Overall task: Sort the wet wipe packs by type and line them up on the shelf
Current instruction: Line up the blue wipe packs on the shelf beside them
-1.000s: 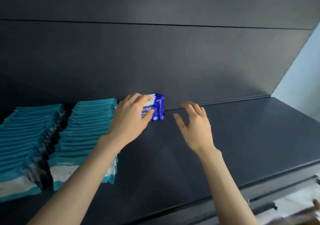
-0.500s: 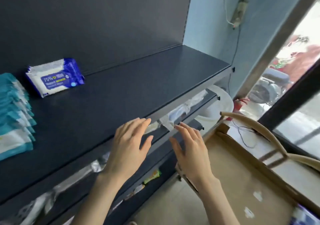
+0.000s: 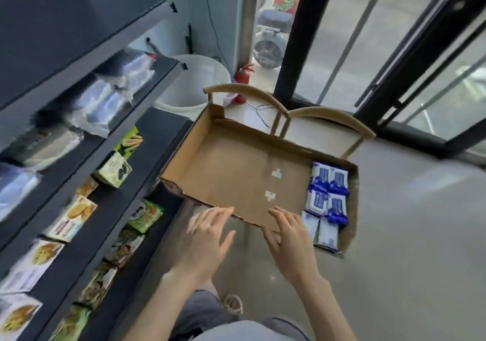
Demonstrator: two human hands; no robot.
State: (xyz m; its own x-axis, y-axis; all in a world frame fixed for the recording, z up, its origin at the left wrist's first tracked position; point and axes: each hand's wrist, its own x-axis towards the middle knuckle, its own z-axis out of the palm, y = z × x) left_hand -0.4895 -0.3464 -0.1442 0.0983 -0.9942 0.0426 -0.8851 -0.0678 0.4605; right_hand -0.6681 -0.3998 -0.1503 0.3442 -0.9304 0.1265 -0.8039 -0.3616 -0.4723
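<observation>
- The left hand [image 3: 207, 238] and the right hand [image 3: 292, 238] are bare.
- A small pale glint sits on one finger of the left hand; the blur hides whether it is a ring.
- Both forearms are uncovered down to the lower edge of the view.
- Grey-blue trousers [image 3: 194, 314], denim-like, cover the legs.
- A pale grey top [image 3: 236, 331] shows at the bottom edge.
- A light, strappy open shoe [image 3: 232, 304] is on one foot.

Wipe packs [image 3: 327, 198] lie in the box's [image 3: 231, 175] right end; shelves [image 3: 86, 135] stand left of it.
</observation>
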